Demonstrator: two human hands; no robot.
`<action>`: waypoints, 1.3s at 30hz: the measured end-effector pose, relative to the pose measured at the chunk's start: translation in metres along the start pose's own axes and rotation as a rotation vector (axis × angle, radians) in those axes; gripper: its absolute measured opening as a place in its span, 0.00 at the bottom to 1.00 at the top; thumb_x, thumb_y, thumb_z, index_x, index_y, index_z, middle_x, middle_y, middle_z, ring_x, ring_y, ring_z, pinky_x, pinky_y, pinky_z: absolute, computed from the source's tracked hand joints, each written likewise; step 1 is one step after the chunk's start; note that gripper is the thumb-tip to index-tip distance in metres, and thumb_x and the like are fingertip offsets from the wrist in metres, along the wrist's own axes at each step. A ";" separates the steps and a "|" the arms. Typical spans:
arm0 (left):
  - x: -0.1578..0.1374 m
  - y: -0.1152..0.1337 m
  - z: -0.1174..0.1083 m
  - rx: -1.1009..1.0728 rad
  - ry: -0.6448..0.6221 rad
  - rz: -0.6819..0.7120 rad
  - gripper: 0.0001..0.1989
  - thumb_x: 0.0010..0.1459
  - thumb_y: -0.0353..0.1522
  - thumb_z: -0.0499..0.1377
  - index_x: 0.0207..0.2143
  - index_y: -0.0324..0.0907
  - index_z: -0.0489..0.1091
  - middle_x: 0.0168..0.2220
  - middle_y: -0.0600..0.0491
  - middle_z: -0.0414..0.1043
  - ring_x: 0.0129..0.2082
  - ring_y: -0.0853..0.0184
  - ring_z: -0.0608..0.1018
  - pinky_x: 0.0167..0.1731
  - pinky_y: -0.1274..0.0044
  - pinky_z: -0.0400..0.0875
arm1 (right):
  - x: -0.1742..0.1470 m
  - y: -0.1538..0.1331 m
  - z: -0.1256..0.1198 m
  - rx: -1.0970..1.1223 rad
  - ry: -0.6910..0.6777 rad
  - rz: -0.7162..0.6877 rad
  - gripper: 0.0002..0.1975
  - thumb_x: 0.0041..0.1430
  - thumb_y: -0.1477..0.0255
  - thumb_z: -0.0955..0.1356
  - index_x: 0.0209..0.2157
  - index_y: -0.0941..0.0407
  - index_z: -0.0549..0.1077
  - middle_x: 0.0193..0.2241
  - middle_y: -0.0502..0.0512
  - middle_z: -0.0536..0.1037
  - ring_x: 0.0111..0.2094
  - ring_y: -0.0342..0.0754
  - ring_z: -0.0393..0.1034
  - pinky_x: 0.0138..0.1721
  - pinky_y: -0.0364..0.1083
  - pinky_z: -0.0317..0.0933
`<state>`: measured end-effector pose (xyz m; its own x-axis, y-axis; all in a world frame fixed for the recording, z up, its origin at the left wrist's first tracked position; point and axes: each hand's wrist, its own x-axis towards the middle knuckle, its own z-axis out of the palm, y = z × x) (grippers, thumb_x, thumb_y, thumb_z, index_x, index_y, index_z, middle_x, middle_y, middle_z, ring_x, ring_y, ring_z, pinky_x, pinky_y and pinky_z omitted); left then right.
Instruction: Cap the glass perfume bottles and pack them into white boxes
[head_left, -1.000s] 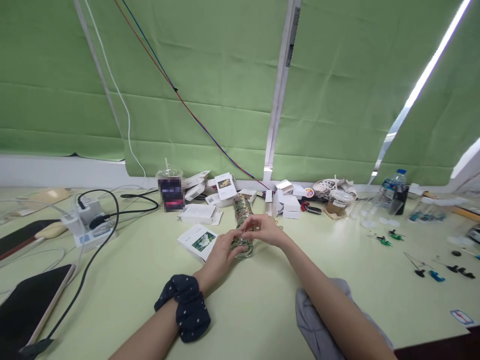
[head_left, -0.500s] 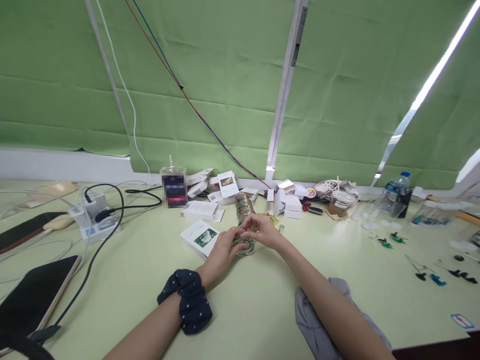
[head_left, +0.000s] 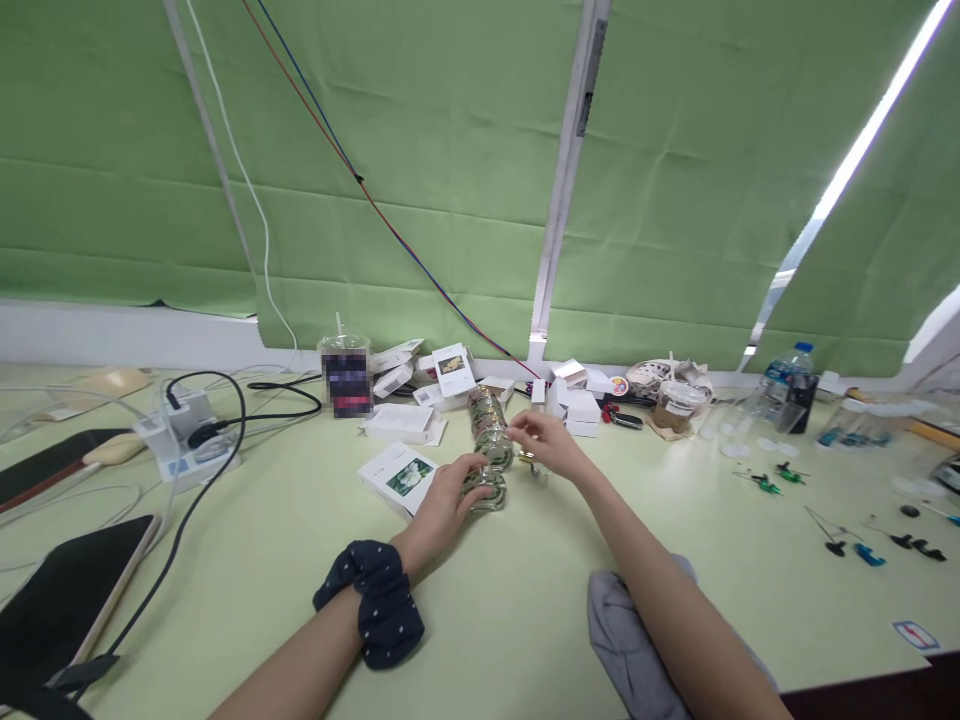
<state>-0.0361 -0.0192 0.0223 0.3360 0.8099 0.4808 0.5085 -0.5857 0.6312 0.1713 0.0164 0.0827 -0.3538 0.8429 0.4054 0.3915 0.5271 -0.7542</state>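
A row of shiny, clear rounded pieces with greenish and brownish contents runs away from me across the table; I cannot tell exactly what they are. My left hand curls its thumb and fingers around the sides of the nearest clear rounded piece. Just right of the row is my right hand, its fingers bent and drawn together over small gold-coloured pieces. Whatever its fingertips hold is too small to make out. Beside my left hand lies a white box with a flower picture.
Several white boxes are heaped at the back, near a lidded cup. A power strip with cables and a tablet occupy the left. Green and black small parts lie on the right, before a water bottle.
My right hand has moved right, away from my left fingertips, to the small gold-coloured pieces. My left hand stays on the near end of the row.
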 end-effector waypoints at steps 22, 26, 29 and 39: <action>-0.002 0.002 -0.001 -0.027 0.006 -0.032 0.14 0.57 0.34 0.58 0.47 0.46 0.64 0.44 0.51 0.73 0.44 0.61 0.74 0.46 0.67 0.67 | -0.009 -0.003 -0.006 -0.002 -0.099 0.126 0.07 0.49 0.73 0.69 0.28 0.56 0.65 0.25 0.49 0.70 0.27 0.45 0.70 0.26 0.42 0.61; -0.002 0.001 0.000 -0.055 0.006 -0.027 0.15 0.57 0.34 0.58 0.47 0.46 0.63 0.43 0.51 0.73 0.44 0.61 0.74 0.46 0.68 0.67 | -0.008 -0.010 0.001 0.331 -0.119 0.076 0.08 0.50 0.69 0.69 0.31 0.56 0.66 0.28 0.49 0.70 0.29 0.44 0.71 0.30 0.45 0.68; -0.001 0.001 0.000 -0.069 0.008 -0.010 0.14 0.57 0.33 0.58 0.46 0.46 0.63 0.43 0.52 0.72 0.44 0.62 0.74 0.46 0.69 0.68 | -0.009 -0.008 0.006 0.269 -0.183 0.074 0.08 0.53 0.68 0.68 0.34 0.56 0.72 0.31 0.51 0.71 0.27 0.43 0.69 0.26 0.44 0.69; 0.000 0.007 -0.002 -0.132 -0.004 0.028 0.11 0.58 0.32 0.57 0.44 0.45 0.63 0.44 0.51 0.72 0.46 0.63 0.74 0.47 0.69 0.67 | -0.008 0.001 0.027 0.073 -0.188 -0.052 0.14 0.55 0.60 0.68 0.37 0.55 0.77 0.34 0.56 0.68 0.29 0.43 0.64 0.17 0.39 0.64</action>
<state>-0.0344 -0.0239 0.0284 0.3518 0.7934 0.4968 0.3905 -0.6067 0.6924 0.1514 0.0075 0.0651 -0.5265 0.7765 0.3462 0.3084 0.5540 -0.7733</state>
